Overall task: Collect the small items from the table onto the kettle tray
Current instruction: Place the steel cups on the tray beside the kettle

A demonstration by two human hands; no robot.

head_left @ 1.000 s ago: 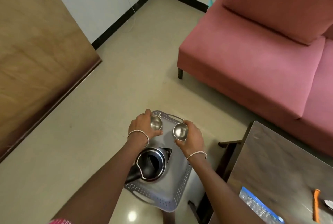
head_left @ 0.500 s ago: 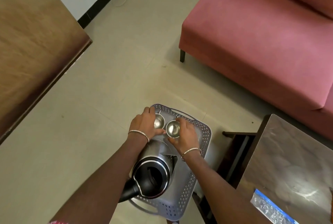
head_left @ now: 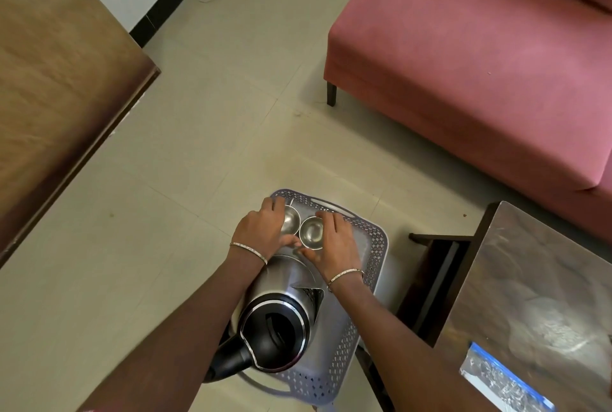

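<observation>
Lowered since a second ago, left cup (head_left: 290, 221) and right cup (head_left: 312, 233) sit side by side on tray (head_left: 372, 239) beyond kettle (head_left: 281, 322), left hand (head_left: 263, 231) and right hand (head_left: 336, 247) each curled round its own.

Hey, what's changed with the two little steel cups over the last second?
Both hands brought the cups down and together: the left hand now holds the left cup and the right hand the right cup side by side, seemingly resting on the tray's far end. Neither cup was let go. The kettle stayed on the tray.
</observation>
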